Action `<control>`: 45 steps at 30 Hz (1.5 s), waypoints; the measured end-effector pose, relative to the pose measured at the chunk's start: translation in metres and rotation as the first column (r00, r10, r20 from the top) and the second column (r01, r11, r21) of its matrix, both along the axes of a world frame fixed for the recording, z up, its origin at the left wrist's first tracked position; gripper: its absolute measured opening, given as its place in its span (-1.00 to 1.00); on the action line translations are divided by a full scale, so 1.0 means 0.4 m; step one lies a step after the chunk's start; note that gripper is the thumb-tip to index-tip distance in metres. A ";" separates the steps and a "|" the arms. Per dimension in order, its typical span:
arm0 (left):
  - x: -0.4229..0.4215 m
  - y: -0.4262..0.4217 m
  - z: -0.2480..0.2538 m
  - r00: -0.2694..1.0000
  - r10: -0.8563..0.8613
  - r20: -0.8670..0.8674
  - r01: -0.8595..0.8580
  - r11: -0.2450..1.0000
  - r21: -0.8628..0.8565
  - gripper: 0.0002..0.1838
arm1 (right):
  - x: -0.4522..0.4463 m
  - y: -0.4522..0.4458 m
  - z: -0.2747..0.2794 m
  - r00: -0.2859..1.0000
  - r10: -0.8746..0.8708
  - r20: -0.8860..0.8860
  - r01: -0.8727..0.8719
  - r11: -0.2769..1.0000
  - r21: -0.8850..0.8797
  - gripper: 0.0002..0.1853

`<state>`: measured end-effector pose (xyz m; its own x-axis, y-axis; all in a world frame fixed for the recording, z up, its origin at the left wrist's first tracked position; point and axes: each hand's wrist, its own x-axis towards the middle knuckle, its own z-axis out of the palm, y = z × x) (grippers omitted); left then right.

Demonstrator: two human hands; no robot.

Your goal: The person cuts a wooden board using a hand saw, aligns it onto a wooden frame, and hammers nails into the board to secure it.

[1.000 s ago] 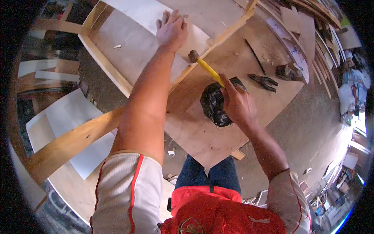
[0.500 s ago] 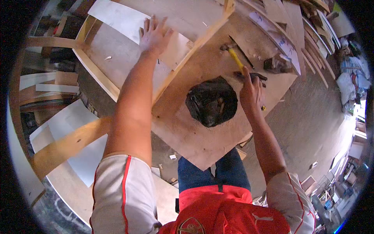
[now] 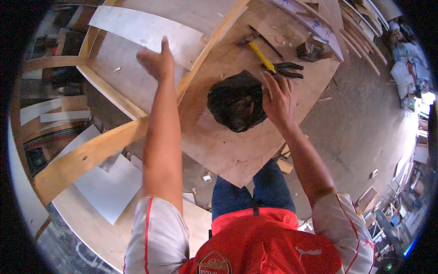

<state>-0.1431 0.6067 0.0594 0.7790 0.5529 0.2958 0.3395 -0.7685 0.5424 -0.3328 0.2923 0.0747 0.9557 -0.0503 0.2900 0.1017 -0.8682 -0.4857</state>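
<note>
My left hand (image 3: 158, 62) is raised over the wooden frame (image 3: 211, 45), thumb apart from its slightly blurred fingers, holding nothing. Just beyond it, a white strip of board (image 3: 141, 28) lies across the frame. My right hand (image 3: 281, 101) is open over the plywood top (image 3: 237, 157), fingers stretched forward beside a black plastic bag (image 3: 228, 102) with its mouth open. Past those fingertips lies a hammer (image 3: 262, 57) with a yellow handle. Pliers with black handles (image 3: 290, 71) rest close to the handle's end. A thin dark rod (image 3: 269, 45) lies alongside the hammer.
A dark block-like object (image 3: 313, 50) sits near the plywood's right edge, with a marked white board (image 3: 315, 25) behind. Wood strips (image 3: 362, 45) are stacked at upper right. A curved timber (image 3: 91, 157) crosses at left above white sheets (image 3: 112, 187). Scraps litter the floor.
My right hand has let go of the hammer, which now lies on the plywood, and drawn back beside the bag. My left hand has come off the white strip and moved back toward me.
</note>
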 end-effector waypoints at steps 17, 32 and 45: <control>-0.125 0.000 -0.022 0.921 -0.302 -0.245 -0.134 0.346 -0.929 -0.51 | 0.005 0.131 0.048 0.849 -0.140 -0.509 0.115 0.990 -0.080 -0.77; -0.363 -0.194 0.223 0.750 -0.661 -0.013 0.318 0.378 -0.870 -0.69 | 0.071 0.066 0.112 0.742 0.383 -0.549 0.449 0.324 0.833 -0.84; -0.377 -0.248 0.144 0.710 -0.704 0.004 0.310 0.308 -0.900 -0.78 | 0.073 0.066 0.087 0.798 0.312 -0.515 0.369 0.423 0.828 -0.80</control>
<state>-0.2939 0.5075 0.1169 0.9114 -0.1891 -0.3654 0.3460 -0.1286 0.9294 -0.3035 0.3185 0.1093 0.8825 0.0303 -0.4694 -0.4703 0.0780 -0.8791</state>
